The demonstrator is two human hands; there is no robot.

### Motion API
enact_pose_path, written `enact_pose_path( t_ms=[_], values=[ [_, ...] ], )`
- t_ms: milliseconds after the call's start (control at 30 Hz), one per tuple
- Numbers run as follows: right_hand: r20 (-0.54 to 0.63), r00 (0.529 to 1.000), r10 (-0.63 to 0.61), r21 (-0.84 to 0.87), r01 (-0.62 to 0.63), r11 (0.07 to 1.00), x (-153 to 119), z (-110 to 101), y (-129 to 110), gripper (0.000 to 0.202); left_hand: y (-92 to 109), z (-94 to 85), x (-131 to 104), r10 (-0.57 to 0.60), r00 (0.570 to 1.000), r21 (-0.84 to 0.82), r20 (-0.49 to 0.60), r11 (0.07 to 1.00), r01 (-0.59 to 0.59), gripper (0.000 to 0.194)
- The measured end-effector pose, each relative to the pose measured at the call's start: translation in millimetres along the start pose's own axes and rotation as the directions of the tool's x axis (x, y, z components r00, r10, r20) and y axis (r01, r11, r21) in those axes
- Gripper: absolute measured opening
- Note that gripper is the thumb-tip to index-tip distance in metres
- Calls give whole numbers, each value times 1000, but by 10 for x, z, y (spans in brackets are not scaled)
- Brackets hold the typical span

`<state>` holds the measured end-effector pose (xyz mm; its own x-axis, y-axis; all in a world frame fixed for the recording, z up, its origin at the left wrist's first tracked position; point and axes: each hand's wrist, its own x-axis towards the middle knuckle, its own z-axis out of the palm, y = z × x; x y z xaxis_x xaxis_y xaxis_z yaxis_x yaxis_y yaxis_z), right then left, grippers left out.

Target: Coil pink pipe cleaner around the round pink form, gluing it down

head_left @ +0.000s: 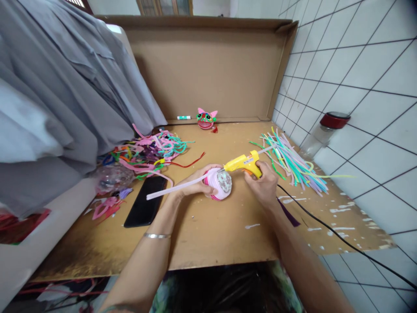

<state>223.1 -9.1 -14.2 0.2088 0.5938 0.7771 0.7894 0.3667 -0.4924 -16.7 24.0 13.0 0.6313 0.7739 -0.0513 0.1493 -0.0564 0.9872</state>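
Broadly, the counter [208,243] is strewn at the left with a heap of fuzzy strips [158,148], at the right with a bundle [293,163]. Beside it, a clear, red-lidded jar [321,135] is seen; its contents cannot be made out. A yellow glue gun [241,162] is grasped by the right hand [265,181], its tip held at a pink round piece [220,184] gripped mid-counter by the left hand [196,188]. Into the gun's back, a pale glue stick [266,149] is fitted.

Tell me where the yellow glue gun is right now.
In the head view, the yellow glue gun is just right of centre, in the grip of the right hand, its nozzle at the pink coiled piece in the left hand.
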Motion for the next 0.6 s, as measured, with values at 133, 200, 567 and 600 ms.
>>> enact_pose_path(
  t_ms=[133,200,567,600],
  values=[
    [9,1000,-16,-2,16,1000,-3,4,7,18,-8,-6,-1,7,1000,-3,9,1000,-7,84],
    [14,1000,-14,0,14,1000,-4,4,14,18,-15,-8,-1,15,1000,-8,7,1000,-15,84],
    [6,1000,-13,22,13,1000,0,12,11,19,-49,-35,0,26,1000,57,-9,998,-25,84],
    [6,1000,-12,18,12,1000,0,12,15,19,-60,-41,0,30,1000,60,-7,998,-30,83]
  ],
)
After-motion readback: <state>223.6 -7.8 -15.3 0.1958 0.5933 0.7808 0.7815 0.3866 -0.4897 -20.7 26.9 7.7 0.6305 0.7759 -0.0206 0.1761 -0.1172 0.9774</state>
